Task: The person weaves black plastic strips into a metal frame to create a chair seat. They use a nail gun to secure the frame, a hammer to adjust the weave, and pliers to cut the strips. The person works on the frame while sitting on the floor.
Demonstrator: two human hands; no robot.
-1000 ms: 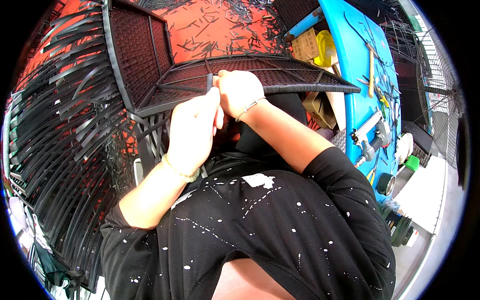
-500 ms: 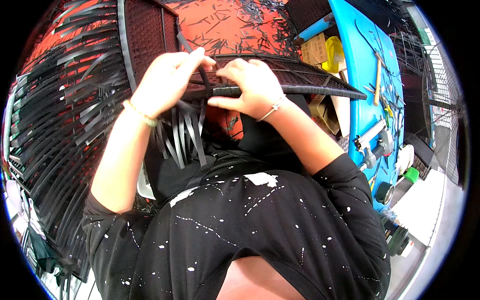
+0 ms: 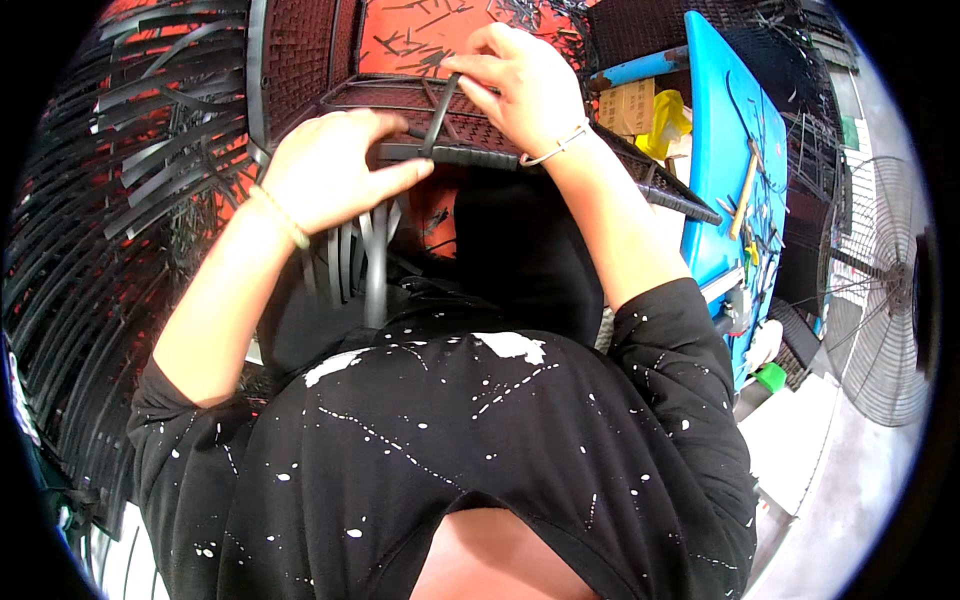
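Observation:
A dark woven rattan frame [image 3: 480, 125], perhaps a piece of furniture, stands before me, its near rail [image 3: 475, 157] wrapped in black strip. My right hand [image 3: 525, 90] is raised over the rail and pinches the upper end of a flat dark plastic rattan strip [image 3: 441, 118] between thumb and fingers. That strip slants down to the rail. My left hand [image 3: 335, 165] grips the rail just left of the strip, fingers over it and thumb along its near side. Loose strip ends [image 3: 375, 265] hang below my left hand, partly blurred.
Many long black strips [image 3: 130, 270] hang in rows at the left. Cut scraps lie on the red floor [image 3: 385, 30] beyond. To the right stands a blue table [image 3: 715, 130] with a hammer [image 3: 745, 190] and other tools. A cardboard box [image 3: 628, 105], yellow bag [image 3: 667, 122] and fan [image 3: 890, 285] are nearby.
My right hand has risen away from the rail, drawing the strip upward. My left hand has come down onto the rail from above it. The view has shifted slightly.

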